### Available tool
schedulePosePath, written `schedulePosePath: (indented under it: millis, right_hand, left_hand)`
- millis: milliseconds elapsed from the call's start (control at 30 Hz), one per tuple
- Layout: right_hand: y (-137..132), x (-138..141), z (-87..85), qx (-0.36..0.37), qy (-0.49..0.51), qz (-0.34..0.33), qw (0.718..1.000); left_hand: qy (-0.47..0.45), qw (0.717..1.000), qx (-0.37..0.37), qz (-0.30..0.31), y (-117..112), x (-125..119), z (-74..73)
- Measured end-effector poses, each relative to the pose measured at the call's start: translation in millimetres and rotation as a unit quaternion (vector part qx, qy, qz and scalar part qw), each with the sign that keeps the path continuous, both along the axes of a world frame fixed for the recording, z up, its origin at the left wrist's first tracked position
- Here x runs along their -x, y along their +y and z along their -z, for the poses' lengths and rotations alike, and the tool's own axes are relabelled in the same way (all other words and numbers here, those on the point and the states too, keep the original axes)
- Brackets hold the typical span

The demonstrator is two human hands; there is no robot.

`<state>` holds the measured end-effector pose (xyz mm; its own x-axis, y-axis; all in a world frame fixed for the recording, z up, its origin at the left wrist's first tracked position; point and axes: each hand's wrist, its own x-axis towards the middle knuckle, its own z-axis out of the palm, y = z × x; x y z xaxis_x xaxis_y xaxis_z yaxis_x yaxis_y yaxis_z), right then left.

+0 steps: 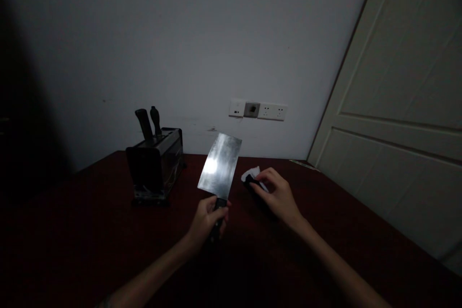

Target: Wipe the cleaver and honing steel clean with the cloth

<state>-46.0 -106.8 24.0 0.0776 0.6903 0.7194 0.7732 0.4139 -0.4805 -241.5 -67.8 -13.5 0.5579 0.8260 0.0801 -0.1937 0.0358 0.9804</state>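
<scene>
My left hand (208,219) is closed round the dark handle of a cleaver (220,166), whose broad shiny blade stands up and leans away over the dark red table (90,231). Just right of the blade, my right hand (276,192) pinches a small white cloth or tissue (250,173) with something dark in its folds. The cloth is close to the blade's right edge; I cannot tell whether they touch.
A metal knife block (155,163) with two black handles sticking out stands at the table's back left. Wall sockets (258,109) sit above the table on the grey wall. A pale door (400,106) is on the right. The room is dim.
</scene>
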Motion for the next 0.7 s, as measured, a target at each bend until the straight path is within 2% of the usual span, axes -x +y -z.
schedulePosePath:
  millis: [133,233,400,533,700]
  right_hand:
    - [5.7,-11.3,33.0,0.096,-0.110,0.023,0.989]
    - [8.8,-9.6,53.9,0.129,-0.182,0.036,0.974]
    - [10.8,-4.7,73.0,0.171,-0.279,0.055,0.943]
    - [5.5,-5.4,67.3,0.188,-0.261,0.057,0.945]
    - [-15.8,1.1,37.5,0.173,-0.111,0.022,0.978]
  left_hand:
    - [0.008,1.000,0.002,-0.004,-0.1,0.2,-3.6]
    - [0.015,1.000,-0.007,-0.011,0.0,-0.2,-4.8]
    - [0.025,0.999,-0.041,-0.016,1.5,-1.9,-6.3]
    - [0.004,0.999,-0.042,0.008,3.6,-2.0,-8.5]
    - [-0.027,0.999,-0.021,0.031,7.0,-1.4,-13.5]
